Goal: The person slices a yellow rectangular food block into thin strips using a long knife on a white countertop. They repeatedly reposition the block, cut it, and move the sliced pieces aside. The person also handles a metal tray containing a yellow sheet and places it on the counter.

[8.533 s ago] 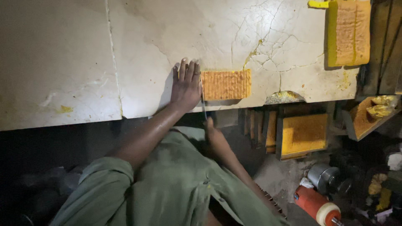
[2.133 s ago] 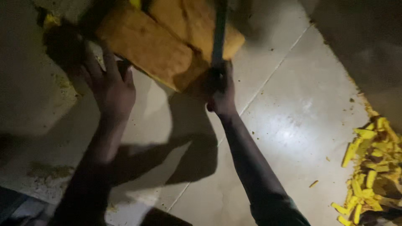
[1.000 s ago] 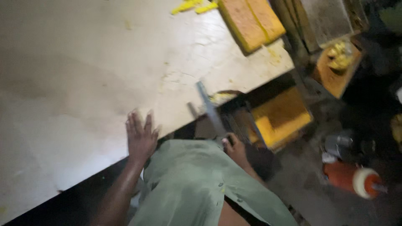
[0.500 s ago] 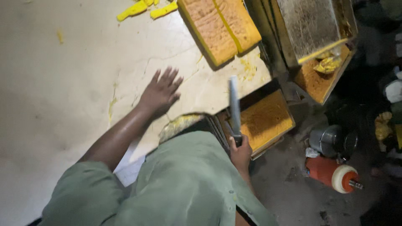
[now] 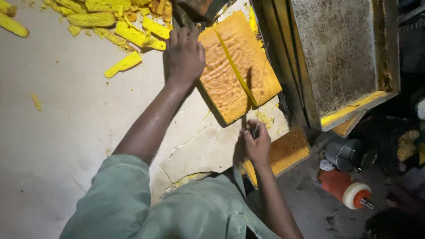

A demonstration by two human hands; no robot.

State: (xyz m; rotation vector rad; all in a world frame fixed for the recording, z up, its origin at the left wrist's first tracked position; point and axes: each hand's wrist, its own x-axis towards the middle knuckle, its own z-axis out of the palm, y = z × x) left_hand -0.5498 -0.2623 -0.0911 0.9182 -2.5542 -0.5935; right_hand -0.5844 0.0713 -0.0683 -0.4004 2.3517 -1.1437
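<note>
Left hand (image 5: 185,55) lies flat, fingers spread, on the cake slab's (image 5: 239,73) far-left edge; right hand (image 5: 257,144) is fisted around the knife (image 5: 259,99) at the slab's near edge.

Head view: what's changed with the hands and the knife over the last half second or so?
The left hand has moved from the bare tabletop up onto the corner of the yellow cake slab. The right hand has brought the knife from beside the table edge to the slab, the blade now standing along its near right part. The knife stays gripped in the right hand; the slab already shows one lengthwise cut.
</note>
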